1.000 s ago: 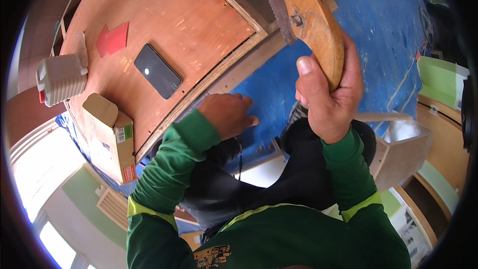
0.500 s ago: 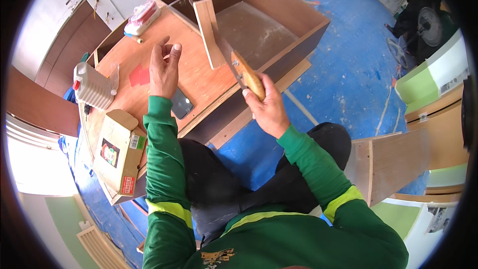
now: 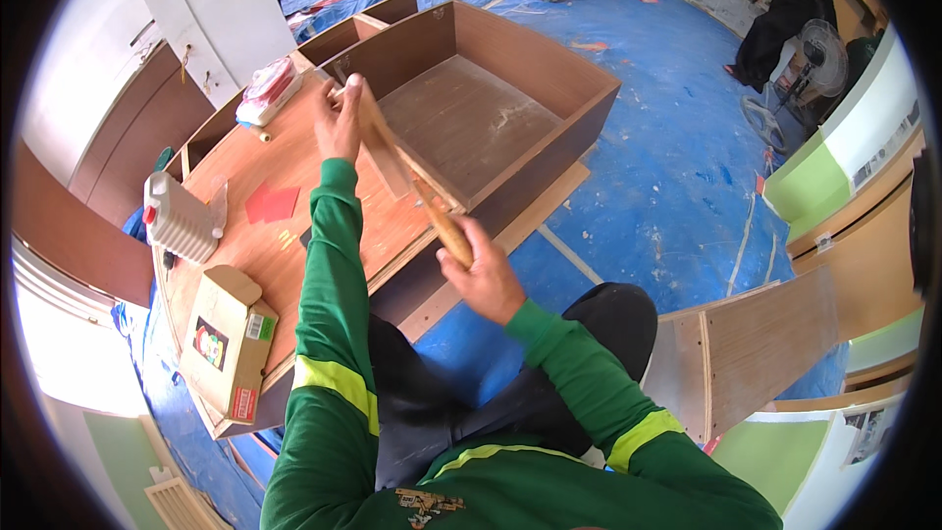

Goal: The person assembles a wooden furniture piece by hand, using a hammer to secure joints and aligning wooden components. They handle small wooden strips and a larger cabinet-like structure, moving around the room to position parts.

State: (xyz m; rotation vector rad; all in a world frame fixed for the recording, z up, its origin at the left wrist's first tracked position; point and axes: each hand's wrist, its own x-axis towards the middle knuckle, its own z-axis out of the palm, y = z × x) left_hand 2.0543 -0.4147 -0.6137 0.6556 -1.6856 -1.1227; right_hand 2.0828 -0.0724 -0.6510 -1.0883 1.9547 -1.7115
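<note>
My right hand (image 3: 483, 275) is closed around the wooden handle of a hand saw (image 3: 447, 234). Its blade, blurred by motion, slants up and away beside a short wooden board (image 3: 386, 162). My left hand (image 3: 340, 123) is at the board's far upper end, thumb on one side and fingers curled on the other. The board leans over the brown panel top (image 3: 373, 226) of a large cabinet lying in front of me, next to its open compartment (image 3: 491, 118). My left forearm hides most of a dark phone on the panel.
On the panel lie red sheets (image 3: 272, 204), a cardboard box (image 3: 228, 344), a white jug (image 3: 179, 219) and a wrapped package (image 3: 268, 93). Blue sheeting (image 3: 677, 177) covers the floor. A plywood piece (image 3: 760, 339) stands at right. Farther off are a fan (image 3: 822, 57) and another person (image 3: 785, 10).
My left hand has moved up and away to the board's end and closed on it. The saw and right hand have shifted nearer and left. The view has tilted up, showing another person.
</note>
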